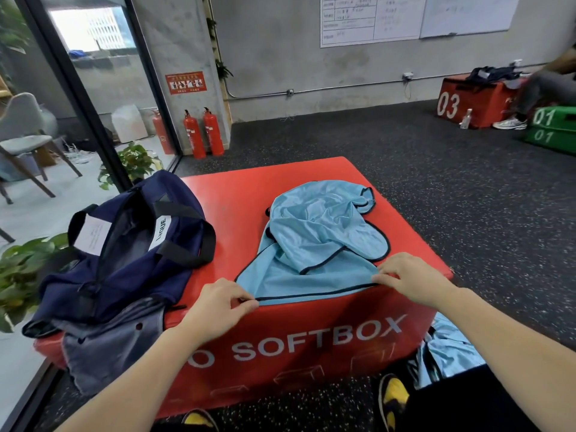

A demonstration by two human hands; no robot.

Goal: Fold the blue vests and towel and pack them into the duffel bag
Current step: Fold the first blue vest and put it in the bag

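Observation:
A light blue vest (321, 235) with dark trim lies crumpled on the red soft box (237, 201). Its near hem runs along the box's front edge. My left hand (221, 304) pinches the hem's left end, and my right hand (411, 275) pinches its right end. An open navy duffel bag (124, 251) sits on the box's left side. A grey towel (106, 344) hangs over the box's near left corner, below the bag. More light blue vest fabric (445, 347) lies low at the box's right side.
Potted plants (18, 275) stand left of the box beside a glass wall (78, 82). Two red fire extinguishers (202, 132) stand by the far wall. A red box and a green box (551, 126) are far right, with a person sitting there. Dark speckled floor surrounds the box.

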